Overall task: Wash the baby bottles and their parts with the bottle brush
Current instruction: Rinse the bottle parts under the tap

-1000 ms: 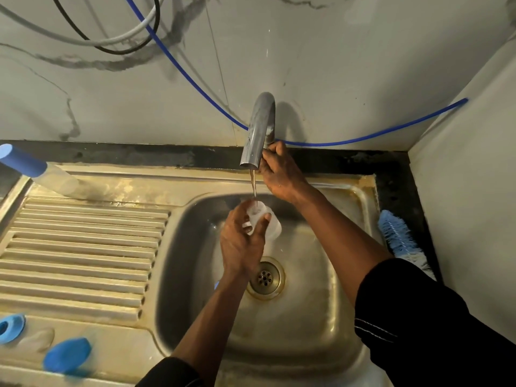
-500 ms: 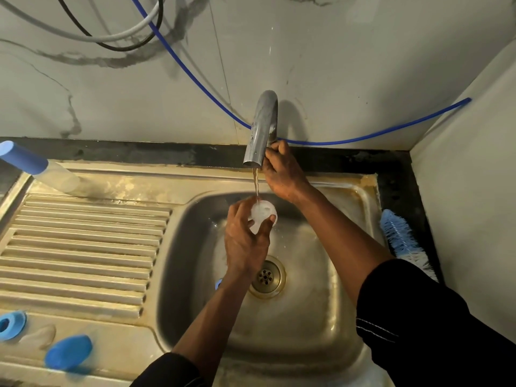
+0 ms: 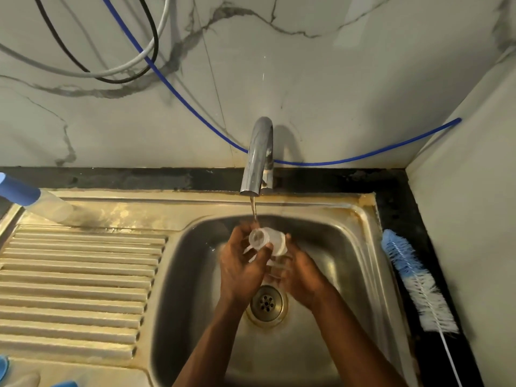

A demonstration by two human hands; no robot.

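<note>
Over the steel sink basin (image 3: 329,275), both my hands hold a small clear plastic bottle part (image 3: 265,240) under the thin stream from the tap (image 3: 258,160). My left hand (image 3: 241,263) curls its fingers and thumb round the part's left side. My right hand (image 3: 300,270) grips it from the right and below. A blue and white bottle brush (image 3: 416,283) lies on the dark counter right of the sink. A clear baby bottle with a blue cap (image 3: 33,201) lies at the far left behind the drainboard.
The ribbed drainboard (image 3: 78,286) fills the left side. Blue bottle pieces (image 3: 4,367) show at the bottom left edge. The drain (image 3: 266,303) sits under my hands. A blue hose (image 3: 363,156) and cables hang along the marble wall. A wall closes off the right.
My right hand left the tap and came down to hold the clear part together with my left hand. Water keeps running. The view has tilted upward a little.
</note>
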